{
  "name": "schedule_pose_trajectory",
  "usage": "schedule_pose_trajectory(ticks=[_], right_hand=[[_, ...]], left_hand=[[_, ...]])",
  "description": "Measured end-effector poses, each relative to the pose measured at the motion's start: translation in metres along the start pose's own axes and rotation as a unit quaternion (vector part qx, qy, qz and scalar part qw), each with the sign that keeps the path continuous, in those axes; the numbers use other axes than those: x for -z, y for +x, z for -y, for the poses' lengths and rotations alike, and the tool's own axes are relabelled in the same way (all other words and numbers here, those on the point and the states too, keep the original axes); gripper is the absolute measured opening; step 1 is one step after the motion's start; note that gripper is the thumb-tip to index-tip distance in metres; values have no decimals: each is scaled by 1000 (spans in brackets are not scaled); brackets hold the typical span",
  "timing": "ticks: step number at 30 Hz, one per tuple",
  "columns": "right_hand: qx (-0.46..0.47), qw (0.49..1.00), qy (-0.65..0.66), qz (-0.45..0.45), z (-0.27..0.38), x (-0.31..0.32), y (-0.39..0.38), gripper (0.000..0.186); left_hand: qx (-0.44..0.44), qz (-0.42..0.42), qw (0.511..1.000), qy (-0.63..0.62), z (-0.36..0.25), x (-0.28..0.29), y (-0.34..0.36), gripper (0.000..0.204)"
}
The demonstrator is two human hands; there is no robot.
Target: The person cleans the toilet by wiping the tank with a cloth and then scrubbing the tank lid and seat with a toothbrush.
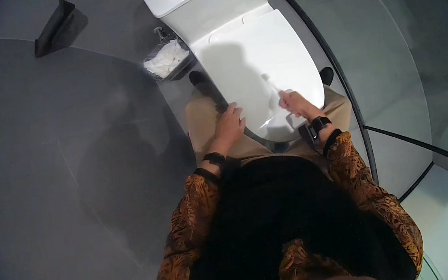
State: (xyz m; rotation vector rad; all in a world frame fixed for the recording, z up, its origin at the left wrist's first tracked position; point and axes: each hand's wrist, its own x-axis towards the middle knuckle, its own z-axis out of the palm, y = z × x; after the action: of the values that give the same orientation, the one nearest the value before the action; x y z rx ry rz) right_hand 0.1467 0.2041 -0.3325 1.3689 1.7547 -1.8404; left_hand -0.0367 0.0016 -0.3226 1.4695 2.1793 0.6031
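In front of me stands a white toilet with its lid (274, 47) down. My right hand (296, 104) is closed around a slim white tool (272, 83) with a small rounded end, held over the front half of the lid. What kind of tool it is, and whether its end touches the lid, I cannot make out. My left hand (229, 125) lies at the left front edge of the lid, fingers loosely apart, holding nothing. Both wrists carry dark bands.
A bin (177, 69) holding crumpled white paper stands left of the toilet, by a small metal valve (159, 33). A dark angled object (55, 27) sits on the grey tiled floor (27, 167). To the right, a black-framed glass shower partition (341, 80) runs close beside the toilet.
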Motion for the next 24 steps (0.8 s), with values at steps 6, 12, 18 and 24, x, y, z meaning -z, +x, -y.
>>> schedule_pose_trajectory(ticks=[6,12,18,24], right_hand=[[0,997,-48,57,9,-18,-2,48],[32,999,3,-30,-8,27,22,36],[102,985,-98,-100,-18,-4,32,47],[149,977,-150,-8,3,-38,7,45]], left_hand=[[-6,-2,1000,-1,3,-2,-3,31],[27,29,999,7,1,0,-1,32],[-2,16,1000,13,3,-2,1,34],[9,22,1000,15,3,-2,0,34]])
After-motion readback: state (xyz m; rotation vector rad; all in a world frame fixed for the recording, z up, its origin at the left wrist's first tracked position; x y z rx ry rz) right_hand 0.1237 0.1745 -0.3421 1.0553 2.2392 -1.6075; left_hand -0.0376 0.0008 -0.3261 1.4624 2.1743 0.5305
